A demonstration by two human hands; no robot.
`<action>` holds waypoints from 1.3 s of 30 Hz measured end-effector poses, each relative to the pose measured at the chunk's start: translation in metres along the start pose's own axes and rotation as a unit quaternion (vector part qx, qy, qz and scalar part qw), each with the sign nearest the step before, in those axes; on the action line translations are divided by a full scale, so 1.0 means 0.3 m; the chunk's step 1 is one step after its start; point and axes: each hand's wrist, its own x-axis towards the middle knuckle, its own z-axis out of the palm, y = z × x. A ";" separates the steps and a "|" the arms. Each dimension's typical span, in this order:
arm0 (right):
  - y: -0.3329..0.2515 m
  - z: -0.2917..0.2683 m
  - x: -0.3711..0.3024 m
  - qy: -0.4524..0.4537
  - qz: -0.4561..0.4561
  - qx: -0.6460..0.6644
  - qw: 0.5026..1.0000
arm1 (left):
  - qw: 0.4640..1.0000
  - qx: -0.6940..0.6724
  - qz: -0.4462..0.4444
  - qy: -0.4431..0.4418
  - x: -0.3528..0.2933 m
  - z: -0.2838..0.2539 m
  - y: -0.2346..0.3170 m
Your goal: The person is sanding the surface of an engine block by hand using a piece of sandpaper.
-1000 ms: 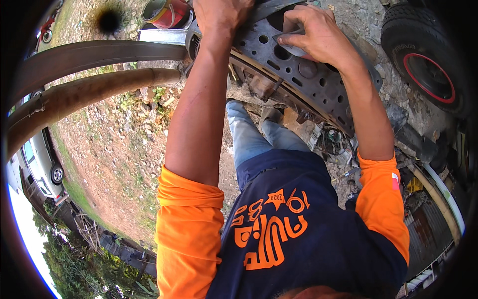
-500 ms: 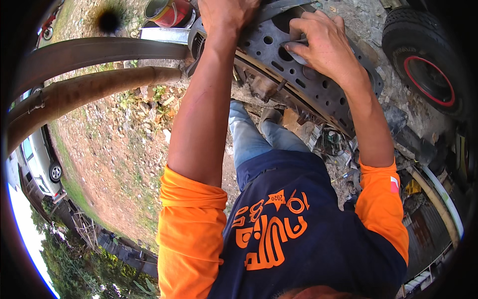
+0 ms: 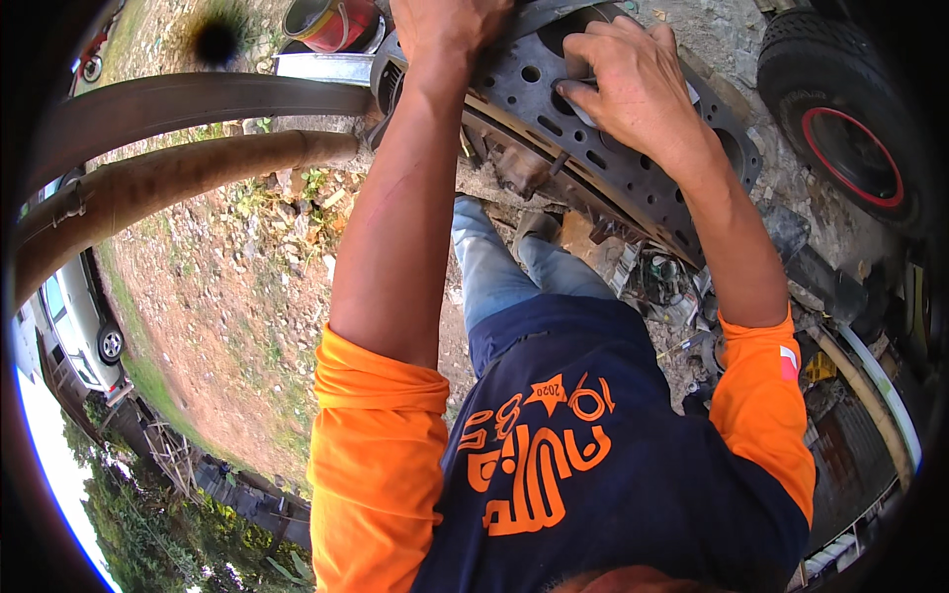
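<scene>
A dark grey engine block (image 3: 568,133) lies slantwise before me, its flat top face full of round holes, slots and large bores. Over its right half, my right hand (image 3: 633,84) is closed with fingers curled and thumb pressed in. A thin pale edge shows under the palm and thumb; what it belongs to is mostly covered. My left hand (image 3: 450,25) is at the block's far left end, by a dark flat piece (image 3: 554,14). Its fingers run past the picture's upper edge, so its grip is hidden.
Left of the block are a red bucket (image 3: 331,24), a dark curved beam (image 3: 217,104) and a rusty pipe (image 3: 198,173). A tyre with a red-ringed wheel (image 3: 850,148) stands at the right. Metal scrap (image 3: 667,277) lies below the block; a white car (image 3: 84,321) is far left.
My right hand has slid slightly left and away from me over the block's face. My left hand has hardly moved.
</scene>
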 end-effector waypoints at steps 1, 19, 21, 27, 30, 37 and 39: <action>0.007 -0.001 -0.002 -0.015 0.019 0.005 1.000 | 1.000 -0.001 -0.005 -0.005 -0.002 0.004 -0.004; 0.016 -0.001 -0.003 -0.032 0.046 0.026 0.998 | 1.000 0.020 0.008 0.002 0.000 0.009 -0.020; 0.023 0.001 -0.007 0.005 0.038 0.016 0.999 | 1.000 0.012 0.014 0.000 -0.001 0.010 -0.009; 0.037 -0.002 -0.006 -0.037 0.090 0.079 0.992 | 1.000 0.004 -0.006 -0.013 0.003 0.004 -0.015; 0.029 0.002 0.000 -0.011 0.073 0.062 0.995 | 0.999 0.038 0.026 0.020 0.000 0.015 -0.013; 0.031 -0.006 0.004 -0.048 0.068 0.026 0.996 | 1.000 0.016 -0.003 0.004 0.003 -0.001 -0.003; 0.016 0.018 -0.009 0.035 0.036 0.014 0.999 | 1.000 0.006 -0.021 -0.020 0.003 -0.008 0.010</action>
